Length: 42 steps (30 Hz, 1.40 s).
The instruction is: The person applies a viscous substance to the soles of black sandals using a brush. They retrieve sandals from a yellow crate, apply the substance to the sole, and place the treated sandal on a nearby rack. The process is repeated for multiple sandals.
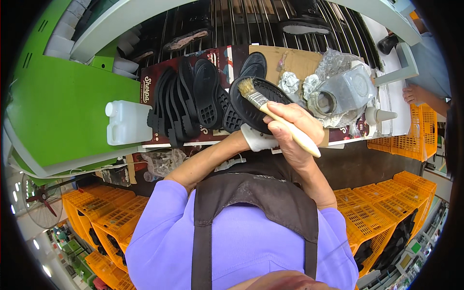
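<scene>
My right hand point(300, 126) grips a paintbrush point(258, 99) with a pale wooden handle and a metal ferrule. Its tan bristles rest on or just over the upper end of a black shoe sole point(244, 110). Beneath that sole is my left hand point(259, 139), in a white glove or cuff; it appears to hold the sole from below, its fingers hidden. Several black soles point(170, 99) stand side by side on edge to the left. Further soles lie beside them, including one showing its tread point(207, 92) and one behind the held sole point(254, 65).
A white jug point(128, 124) stands left. To the right are a clear plastic container point(349, 90) in plastic film, crumpled white wads point(290, 82) and a nozzle bottle point(379, 116). Boots point(305, 23) sit on the roller rack behind. Orange crates point(367, 212) flank me; another person's hand point(414, 94) is far right.
</scene>
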{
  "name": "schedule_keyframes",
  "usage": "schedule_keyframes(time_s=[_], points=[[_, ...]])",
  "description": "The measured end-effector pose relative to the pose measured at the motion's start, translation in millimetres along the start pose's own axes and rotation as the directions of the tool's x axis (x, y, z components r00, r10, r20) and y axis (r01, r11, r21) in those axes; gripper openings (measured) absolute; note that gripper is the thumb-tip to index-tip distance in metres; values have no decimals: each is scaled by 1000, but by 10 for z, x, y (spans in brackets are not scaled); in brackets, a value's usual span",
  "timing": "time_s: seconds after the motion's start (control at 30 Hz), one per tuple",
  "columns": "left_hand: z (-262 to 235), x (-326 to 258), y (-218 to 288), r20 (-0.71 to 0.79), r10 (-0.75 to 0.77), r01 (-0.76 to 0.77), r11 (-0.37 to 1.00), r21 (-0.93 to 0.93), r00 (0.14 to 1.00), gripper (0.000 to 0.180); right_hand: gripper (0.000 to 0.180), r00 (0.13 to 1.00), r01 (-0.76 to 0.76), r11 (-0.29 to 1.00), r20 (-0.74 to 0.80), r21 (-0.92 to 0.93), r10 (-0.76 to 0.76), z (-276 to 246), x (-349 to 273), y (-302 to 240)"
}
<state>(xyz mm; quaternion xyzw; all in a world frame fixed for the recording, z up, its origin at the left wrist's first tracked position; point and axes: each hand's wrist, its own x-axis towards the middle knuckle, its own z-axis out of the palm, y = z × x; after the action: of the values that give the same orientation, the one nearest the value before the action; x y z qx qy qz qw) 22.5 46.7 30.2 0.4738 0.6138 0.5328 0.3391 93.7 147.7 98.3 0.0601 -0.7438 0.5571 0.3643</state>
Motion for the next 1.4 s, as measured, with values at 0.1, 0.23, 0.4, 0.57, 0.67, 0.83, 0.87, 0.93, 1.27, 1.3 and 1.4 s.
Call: schedule_keyframes(time_s=[0.1, 0.23, 0.4, 0.57, 0.67, 0.83, 0.87, 0.93, 1.27, 1.3, 1.4], points=[[22, -16, -55, 46, -1, 2, 999, -39, 999, 25, 30, 998, 32, 999, 58, 5, -32, -66, 49, 21], [78, -81, -226, 58, 2, -3, 1000, 7, 998, 35, 30, 997, 28, 999, 79, -28, -26, -122, 105, 42], [-121, -34, 170, 265, -13, -31, 987, 160, 964, 31, 24, 993, 56, 998, 107, -43, -51, -183, 187, 96], [-382, -14, 424, 496, -126, -49, 945, 325, 859, 36, 23, 993, -17, 1000, 113, -22, 20, -294, 220, 225], [-489, -104, 341, 517, -141, 17, 971, 238, 844, 34, 22, 993, -40, 999, 109, -17, 42, -356, 217, 298], [-539, -229, 202, 483, -145, 129, 989, 66, 864, 31, 20, 996, -6, 998, 91, -58, 12, -402, 242, 388], [-515, -243, 162, 469, -142, 144, 989, 32, 871, 31, 20, 996, -21, 998, 83, -59, 26, -403, 235, 414], [-494, -275, 100, 439, -144, 180, 983, -41, 887, 30, 20, 996, -60, 997, 62, -40, 63, -400, 220, 456], [-442, -437, -103, 230, -271, 347, 838, -422, 935, 57, 17, 971, -234, 972, -59, -22, 232, -350, 145, 525], [-433, -445, -146, 221, -270, 342, 839, -424, 937, 59, 17, 970, -236, 972, -60, -16, 235, -343, 137, 524], [-447, -422, -27, 243, -298, 383, 772, -508, 923, 56, 17, 970, -239, 971, -56, -3, 238, -334, 108, 536]])
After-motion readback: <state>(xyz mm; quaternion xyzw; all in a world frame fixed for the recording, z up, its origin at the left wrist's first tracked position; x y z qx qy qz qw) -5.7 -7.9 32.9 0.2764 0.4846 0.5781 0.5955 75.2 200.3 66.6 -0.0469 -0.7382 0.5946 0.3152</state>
